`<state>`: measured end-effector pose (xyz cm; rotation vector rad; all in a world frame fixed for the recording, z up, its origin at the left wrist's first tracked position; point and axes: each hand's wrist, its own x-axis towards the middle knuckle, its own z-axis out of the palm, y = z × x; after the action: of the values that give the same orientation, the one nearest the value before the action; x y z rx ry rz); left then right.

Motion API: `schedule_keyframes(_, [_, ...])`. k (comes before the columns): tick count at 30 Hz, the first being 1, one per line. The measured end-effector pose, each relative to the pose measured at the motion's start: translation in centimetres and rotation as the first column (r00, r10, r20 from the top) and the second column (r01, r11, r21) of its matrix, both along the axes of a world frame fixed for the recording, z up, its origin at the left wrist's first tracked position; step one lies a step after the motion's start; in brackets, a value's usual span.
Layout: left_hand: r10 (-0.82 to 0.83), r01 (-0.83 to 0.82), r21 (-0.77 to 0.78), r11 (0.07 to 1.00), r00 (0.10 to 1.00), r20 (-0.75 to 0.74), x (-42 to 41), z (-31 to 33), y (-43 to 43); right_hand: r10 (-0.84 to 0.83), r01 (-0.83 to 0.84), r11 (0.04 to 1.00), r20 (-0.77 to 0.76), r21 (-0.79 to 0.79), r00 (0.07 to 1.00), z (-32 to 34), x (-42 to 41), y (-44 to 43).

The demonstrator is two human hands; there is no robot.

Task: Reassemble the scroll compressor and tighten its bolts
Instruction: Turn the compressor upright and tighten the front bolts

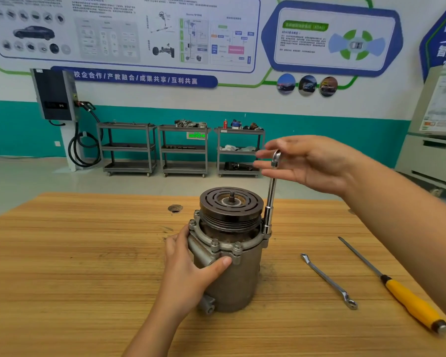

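On the wooden table (88, 253), near its middle, the scroll compressor (240, 279) is stood upright, with the grooved pulley (231, 202) uppermost and the threaded shaft end exposed at its centre. The housing is grasped from the left side by the left hand (191, 274); the thumb is laid across the front, just below the flange. Flange bolts (214, 244) are seen seated around the joint ring.

A socket driver (270, 202) is stood nearly vertical beside the pulley, its socket fitted over the bolt position at the right edge of the flange. The right hand (312, 161) is held at the driver's upper end with the fingers extended and spread, not closed around the tool. The angled head is seen in front of the palm; actual contact cannot be confirmed, as the hand is blurred.

To the right of the compressor, a combination spanner (328, 280) is laid flat on the table. Further right, a yellow-handled screwdriver (407, 300) is laid roughly parallel to it, apart from it.
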<state>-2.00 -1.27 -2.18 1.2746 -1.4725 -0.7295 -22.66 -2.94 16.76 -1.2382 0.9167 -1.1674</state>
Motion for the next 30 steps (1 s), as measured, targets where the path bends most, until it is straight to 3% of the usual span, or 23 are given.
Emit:
schedule_keyframes(2, [0.003,-0.003,-0.002,1.000,1.000,0.001,0.0,0.0,0.0,-0.213,0.157,0.964,-0.272,-0.213,0.938,-0.6,-0.6,0.3])
schedule_keyframes(3, [0.005,-0.005,-0.007,1.000,1.000,0.002,0.0,0.0,-0.1,-0.396,0.216,0.892,-0.453,-0.397,0.799,-0.8,-0.8,0.5])
schedule_keyframes(5, [0.012,-0.012,-0.010,1.000,1.000,0.003,0.0,-0.1,-0.1,-0.644,0.142,0.726,-0.592,-0.673,0.484,-0.8,-0.5,0.7])
schedule_keyframes(6, [0.017,-0.017,-0.009,1.000,1.000,0.003,0.0,-0.1,-0.1,-0.668,0.096,0.701,-0.604,-0.706,0.435,-0.8,-0.1,0.8])
schedule_keyframes(7, [0.022,-0.022,-0.006,1.000,1.000,0.002,0.0,-0.1,-0.1,-0.642,0.092,0.726,-0.622,-0.682,0.448,-0.7,0.2,0.7])
schedule_keyframes(10, [0.024,-0.024,0.000,1.000,1.000,-0.001,0.0,0.0,0.0,-0.330,0.166,0.935,-0.601,-0.312,0.728,0.4,1.0,0.7])
schedule_keyframes(13, [0.018,-0.018,-0.002,1.000,1.000,-0.004,-0.1,0.0,0.0,-0.012,0.015,1.000,-0.339,0.004,0.941,1.1,0.9,0.9])
schedule_keyframes(15, [0.016,-0.016,-0.006,1.000,1.000,-0.007,0.0,0.0,0.0,0.106,-0.096,0.993,-0.173,0.066,0.979,0.8,0.4,0.8])
schedule_keyframes(18, [0.013,-0.013,-0.003,1.000,1.000,-0.002,0.0,0.0,-0.1,0.133,-0.128,0.991,-0.147,0.047,0.980,0.1,-0.2,0.8])
schedule_keyframes(20, [0.011,-0.011,-0.002,1.000,1.000,-0.005,0.0,-0.1,-0.1,0.015,-0.026,0.999,-0.292,-0.037,0.956,0.1,-0.2,0.9])
schedule_keyframes(22, [0.011,-0.011,-0.004,1.000,1.000,-0.009,0.0,-0.1,-0.1,-0.214,0.108,0.968,-0.509,-0.228,0.834,0.0,-0.1,0.7])
schedule_keyframes(24, [0.015,-0.015,-0.011,1.000,1.000,-0.012,0.0,-0.1,-0.1,-0.398,0.170,0.899,-0.590,-0.404,0.702,0.0,0.1,0.3])
schedule_keyframes(27, [0.021,-0.021,-0.016,1.000,1.000,-0.013,0.0,-0.2,-0.2,-0.383,0.101,0.891,-0.612,-0.443,0.692,0.0,0.9,-0.2])
schedule_keyframes(30, [0.021,-0.021,-0.022,1.000,1.000,-0.017,0.0,-0.2,-0.2,-0.411,0.038,0.870,-0.680,-0.492,0.607,0.1,1.4,-0.6])
